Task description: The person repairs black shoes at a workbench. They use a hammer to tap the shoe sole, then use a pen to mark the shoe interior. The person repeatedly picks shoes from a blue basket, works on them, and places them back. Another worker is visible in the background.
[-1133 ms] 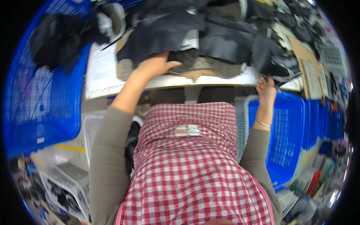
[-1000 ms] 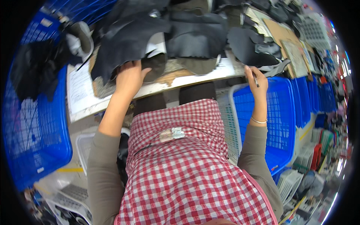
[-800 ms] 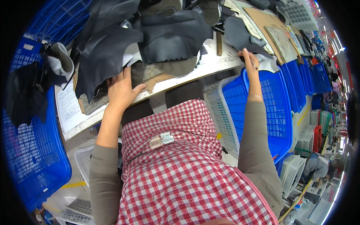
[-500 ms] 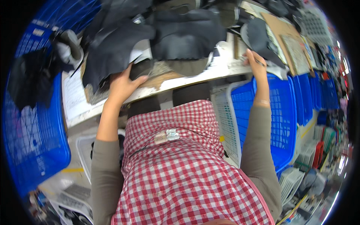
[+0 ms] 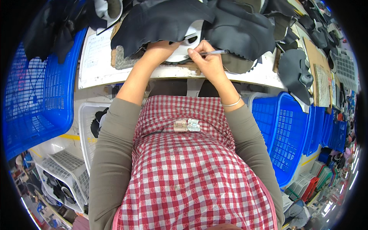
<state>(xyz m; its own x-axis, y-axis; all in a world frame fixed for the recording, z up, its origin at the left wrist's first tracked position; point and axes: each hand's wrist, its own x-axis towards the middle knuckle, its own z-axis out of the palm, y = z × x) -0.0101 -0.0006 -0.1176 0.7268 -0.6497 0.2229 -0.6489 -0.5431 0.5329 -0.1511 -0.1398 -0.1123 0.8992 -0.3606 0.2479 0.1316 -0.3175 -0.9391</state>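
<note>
My right hand (image 5: 210, 64) is closed around a slim silver-grey pen (image 5: 214, 53), its fingertips over a white flat template (image 5: 183, 53) with a dark oval hole. My left hand (image 5: 161, 51) reaches beneath the edge of a large black leather piece (image 5: 161, 19), its thumb side touching the template. The leather hides most of the left fingers. Part of the template is covered by that leather. A second black leather piece (image 5: 241, 32) lies just to the right, its lower edge near my right hand.
The white worktable (image 5: 94, 71) carries a printed sheet (image 5: 92, 48), with more dark cut pieces (image 5: 293, 69) and boards (image 5: 322, 86) at its right. Blue baskets stand on the left (image 5: 46, 115) and right (image 5: 285, 142). A white basket (image 5: 85, 126) is by my left elbow.
My right hand has come left from the dark pieces at the table's right to the white template, with the pen in it. The hands are now close together. The whole view has shifted.
</note>
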